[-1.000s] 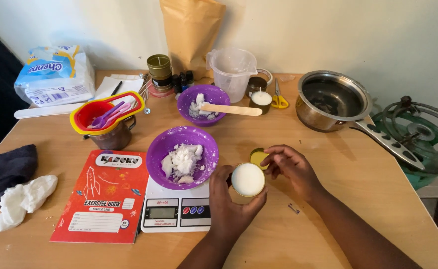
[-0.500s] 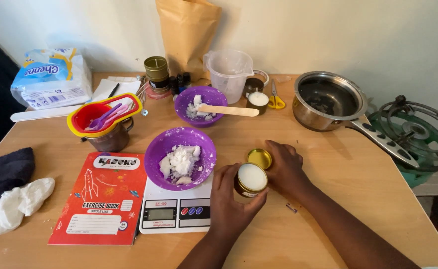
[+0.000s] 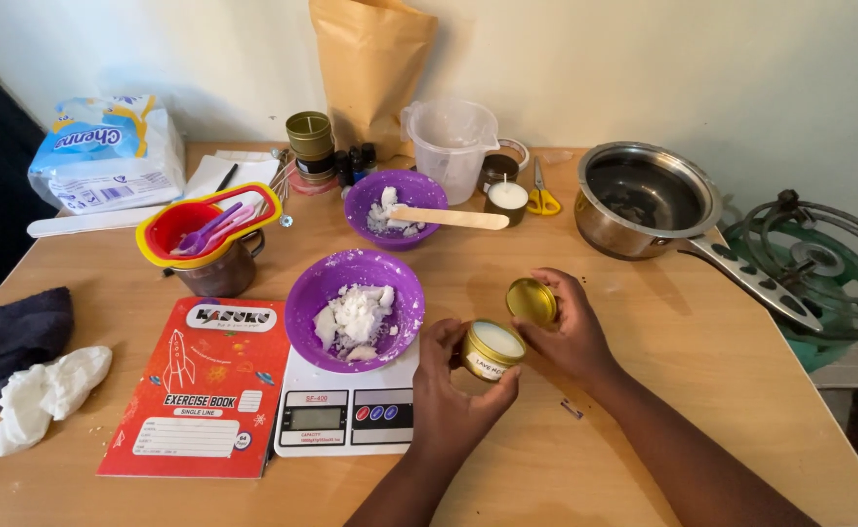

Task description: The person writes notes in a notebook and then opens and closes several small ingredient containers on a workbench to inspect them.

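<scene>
My left hand [image 3: 453,390] grips a small gold tin [image 3: 492,349] filled with white wax, just above the wooden table [image 3: 644,410]. My right hand [image 3: 571,327] holds the tin's gold lid [image 3: 531,300], tilted on edge right beside the tin. To the left, a purple bowl [image 3: 355,308] with white wax chunks sits on a white digital scale [image 3: 344,413].
A second purple bowl [image 3: 395,207] with a wooden stick [image 3: 449,218], a plastic jug [image 3: 451,146], a candle tin [image 3: 507,200], yellow scissors [image 3: 543,198], a steel pan [image 3: 644,200], a green burner [image 3: 810,268], a red exercise book [image 3: 200,385], nested measuring cups [image 3: 204,229], a tissue pack [image 3: 107,151], cloths [image 3: 29,376].
My left hand has lowered the tin from a raised, tilted pose down near the table. My right hand brought the lid closer beside it.
</scene>
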